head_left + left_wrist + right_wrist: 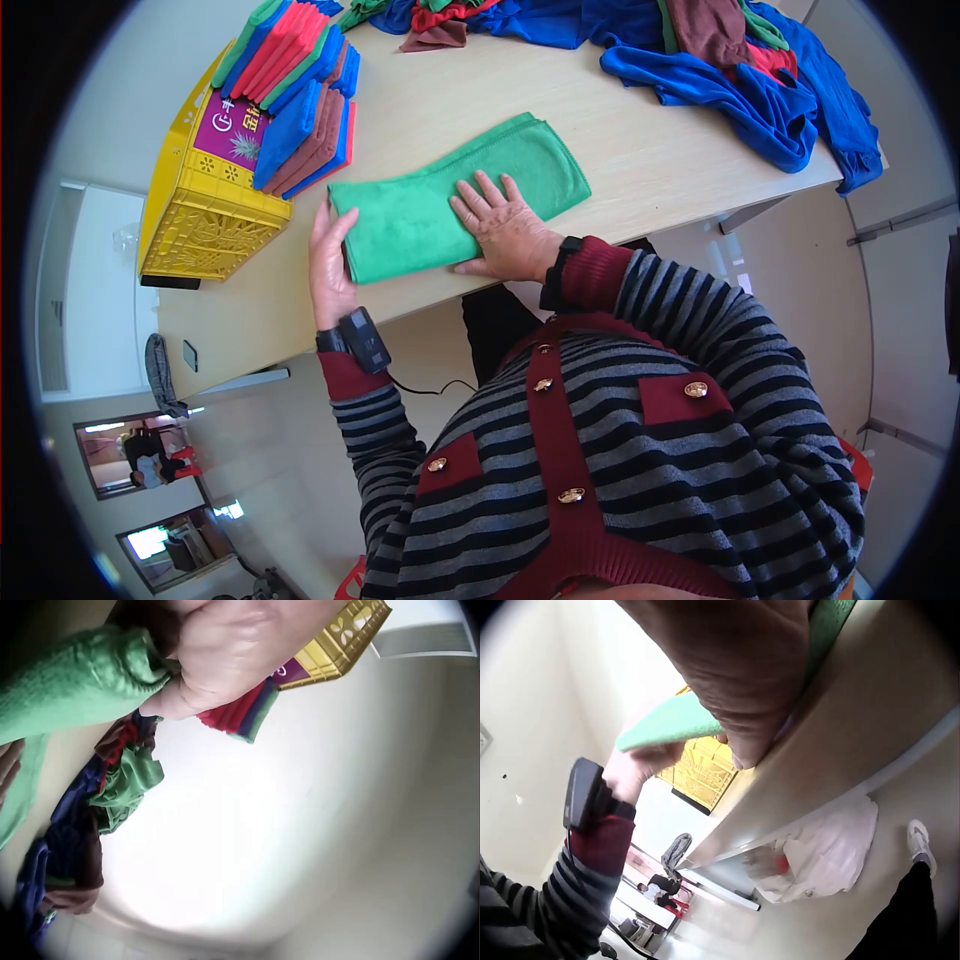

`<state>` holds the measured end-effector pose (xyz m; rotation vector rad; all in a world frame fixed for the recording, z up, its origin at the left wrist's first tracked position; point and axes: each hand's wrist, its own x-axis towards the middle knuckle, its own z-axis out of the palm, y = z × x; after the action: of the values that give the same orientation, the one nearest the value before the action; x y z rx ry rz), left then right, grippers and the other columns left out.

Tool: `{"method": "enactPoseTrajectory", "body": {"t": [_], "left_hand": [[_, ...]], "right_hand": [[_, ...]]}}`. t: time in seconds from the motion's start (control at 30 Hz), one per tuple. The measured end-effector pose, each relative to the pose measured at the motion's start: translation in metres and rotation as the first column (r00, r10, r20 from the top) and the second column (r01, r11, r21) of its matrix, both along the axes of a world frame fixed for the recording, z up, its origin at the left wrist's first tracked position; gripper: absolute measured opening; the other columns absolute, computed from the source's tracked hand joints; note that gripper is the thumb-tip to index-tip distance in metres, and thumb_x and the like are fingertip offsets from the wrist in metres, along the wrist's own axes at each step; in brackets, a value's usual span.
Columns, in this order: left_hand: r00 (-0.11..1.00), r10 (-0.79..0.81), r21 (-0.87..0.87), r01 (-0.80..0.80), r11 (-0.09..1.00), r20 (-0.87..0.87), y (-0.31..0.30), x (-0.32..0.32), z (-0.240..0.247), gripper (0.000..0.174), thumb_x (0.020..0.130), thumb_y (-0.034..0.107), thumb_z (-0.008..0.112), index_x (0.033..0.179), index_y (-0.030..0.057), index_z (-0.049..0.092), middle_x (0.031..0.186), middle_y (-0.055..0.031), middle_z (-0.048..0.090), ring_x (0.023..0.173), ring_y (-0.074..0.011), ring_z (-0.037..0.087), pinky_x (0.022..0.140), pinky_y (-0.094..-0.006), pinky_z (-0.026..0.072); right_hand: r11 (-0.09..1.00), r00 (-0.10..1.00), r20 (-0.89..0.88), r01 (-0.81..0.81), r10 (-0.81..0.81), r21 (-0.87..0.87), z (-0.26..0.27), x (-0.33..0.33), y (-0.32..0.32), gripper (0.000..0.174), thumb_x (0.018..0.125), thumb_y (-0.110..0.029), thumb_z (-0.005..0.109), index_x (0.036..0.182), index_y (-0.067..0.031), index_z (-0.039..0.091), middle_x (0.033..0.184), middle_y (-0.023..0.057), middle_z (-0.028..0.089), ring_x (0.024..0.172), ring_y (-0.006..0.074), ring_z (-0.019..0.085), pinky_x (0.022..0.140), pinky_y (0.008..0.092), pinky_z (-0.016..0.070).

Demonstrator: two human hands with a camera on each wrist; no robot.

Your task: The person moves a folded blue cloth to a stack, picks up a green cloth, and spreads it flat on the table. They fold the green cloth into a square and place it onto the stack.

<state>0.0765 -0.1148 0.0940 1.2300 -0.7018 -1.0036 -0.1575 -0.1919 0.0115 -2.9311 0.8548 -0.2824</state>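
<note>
1. Grip of the left hand (332, 265): clamped on the left end of the green cloth (415, 225), with the thumb to one side of the edge and the fingers to the other.
2. Grip of the right hand (505, 235): open, the palm down and fingers spread, pressing on top of the same cloth.
3. Folded into a long layered band, the green cloth lies at a slant along the near edge of the bench (400, 120); its left end is raised in the left hand.
4. Beyond the left hand, the yellow basket (225, 235) stands at the left side of the bench, with a purple label (228, 130) on it.
5. Folded cloths (312, 140) in blue, red, green and brown are packed in rows beside that label; whether they rest in the basket or against it, I cannot tell.
6. Loose cloths (725, 95), mostly blue, with brown, red and green among them, lie heaped along the far side, some hanging over the right end.
7. Near the left end lies a small dark flat object (190, 356).
</note>
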Motion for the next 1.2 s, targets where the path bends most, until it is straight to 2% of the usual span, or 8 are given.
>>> {"method": "enactPoseTrajectory", "body": {"t": [0.27,0.37,0.43,0.7,0.87,0.93,1.0,1.2], "left_hand": [[0.924,-0.190,-0.125,0.242,0.962,0.330,-0.103,-0.071,0.005,0.078,0.086,0.004,0.066,0.153,0.0000,0.026,0.094,-0.0064,0.066,0.079,-0.0110,0.062,0.070,-0.0246,0.0506],[0.804,-0.257,0.122,0.228,0.966,0.536,-0.135,-0.107,-0.016,0.085,0.080,0.009,0.069,0.153,0.0007,0.027,0.088,-0.0116,0.068,0.077,-0.0187,0.067,0.071,-0.0292,0.0527],[0.536,-0.197,0.174,0.094,0.980,0.821,-0.149,-0.125,-0.035,0.086,0.075,0.010,0.070,0.150,-0.0030,0.031,0.077,-0.0087,0.064,0.063,-0.0172,0.063,0.059,-0.0306,0.0516],[0.138,-0.115,0.120,-0.030,0.992,0.984,-0.161,-0.162,-0.076,0.081,0.077,0.014,0.072,0.148,0.0017,0.037,0.080,-0.0128,0.067,0.067,-0.0220,0.068,0.059,-0.0329,0.0541],[0.354,-0.250,0.199,0.175,0.964,0.901,-0.148,-0.153,-0.061,0.068,0.086,0.016,0.069,0.146,0.0013,0.041,0.085,-0.0143,0.068,0.070,-0.0202,0.069,0.062,-0.0313,0.0551],[0.634,-0.398,0.268,0.295,0.917,0.663,-0.127,-0.141,-0.035,0.054,0.095,0.017,0.063,0.143,0.0019,0.044,0.086,-0.0122,0.068,0.069,-0.0182,0.069,0.062,-0.0299,0.0555],[0.423,-0.044,-0.009,0.122,0.993,0.905,-0.109,-0.106,-0.055,0.047,0.097,0.013,0.060,0.141,0.0028,0.047,0.090,-0.0118,0.068,0.074,-0.0233,0.070,0.068,-0.0350,0.0566],[0.084,-0.072,0.063,0.100,0.993,0.994,-0.040,-0.096,-0.084,0.049,0.102,0.030,0.052,0.142,0.0022,0.048,0.143,-0.0233,0.049,0.132,-0.0357,0.046,0.107,-0.0437,0.0394]], "right_hand": [[0.998,0.998,0.029,-0.051,0.051,-0.024,0.001,-0.006,0.016,0.087,0.090,-0.065,0.050,0.145,0.0026,0.044,0.153,0.0205,0.038,0.145,0.0405,0.028,0.118,0.0582,0.0189],[0.980,0.977,-0.165,-0.104,0.132,0.170,0.023,-0.027,0.029,0.081,0.090,-0.061,0.054,0.143,-0.0003,0.047,0.150,0.0179,0.042,0.142,0.0376,0.034,0.119,0.0570,0.0185],[0.975,0.976,-0.173,-0.099,0.134,0.197,0.025,-0.038,0.033,0.077,0.090,-0.060,0.054,0.140,-0.0016,0.050,0.147,0.0172,0.045,0.140,0.0365,0.036,0.120,0.0562,0.0182],[0.974,0.978,0.083,-0.198,0.190,0.111,-0.021,-0.051,0.030,0.063,0.087,-0.054,0.059,0.128,-0.0073,0.061,0.134,0.0151,0.056,0.131,0.0331,0.045,0.119,0.0536,0.0207],[0.967,0.966,-0.153,-0.178,0.207,0.182,0.007,-0.049,0.032,0.064,0.084,-0.050,0.065,0.131,-0.0067,0.056,0.136,0.0155,0.055,0.132,0.0344,0.045,0.117,0.0537,0.0244],[0.968,0.936,-0.290,-0.145,0.202,0.206,0.008,-0.051,0.031,0.066,0.083,-0.049,0.066,0.132,-0.0062,0.054,0.138,0.0158,0.053,0.132,0.0347,0.045,0.116,0.0536,0.0252],[0.981,0.986,-0.017,-0.164,0.167,0.101,-0.007,-0.053,0.031,0.065,0.082,-0.047,0.068,0.129,-0.0035,0.055,0.136,0.0169,0.054,0.132,0.0348,0.045,0.116,0.0525,0.0257],[0.986,0.974,0.152,-0.159,0.165,-0.049,-0.014,-0.053,0.033,0.064,0.081,-0.045,0.070,0.124,0.0008,0.057,0.134,0.0185,0.055,0.131,0.0340,0.046,0.117,0.0509,0.0264]]}}
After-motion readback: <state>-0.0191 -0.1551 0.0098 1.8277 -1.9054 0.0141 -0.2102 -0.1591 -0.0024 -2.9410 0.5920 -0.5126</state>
